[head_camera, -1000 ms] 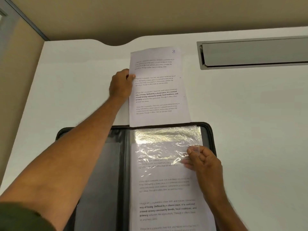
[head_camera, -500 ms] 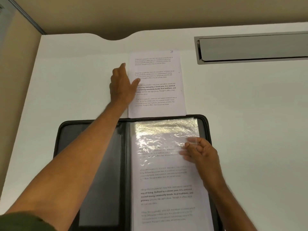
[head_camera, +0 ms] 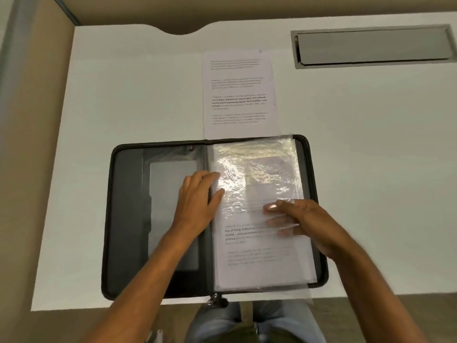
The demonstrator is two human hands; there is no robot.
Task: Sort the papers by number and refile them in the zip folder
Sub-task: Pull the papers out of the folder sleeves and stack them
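We are mid-way through pulling papers: one loose sheet (head_camera: 239,95) lies on the desk (head_camera: 358,144) just above the open zip folder (head_camera: 128,219). Our left hand (head_camera: 197,201) rests flat with straight fingers at the spine, while our right hand (head_camera: 304,221) has fingers slipped inside the top plastic sleeve (head_camera: 257,184). Next we likely need to slide that page out.

Black zip folder (head_camera: 128,219); white paper (head_camera: 238,95), black print; white table (head_camera: 371,169).

A white desk (head_camera: 123,120) fills most of the view, with a curved notch cut into its far edge. A grey cable flap (head_camera: 373,47) is set into the top at the far right. Beige partition panels (head_camera: 37,120) stand behind and to the left. Brownish floor (head_camera: 420,313) shows below the near edge.
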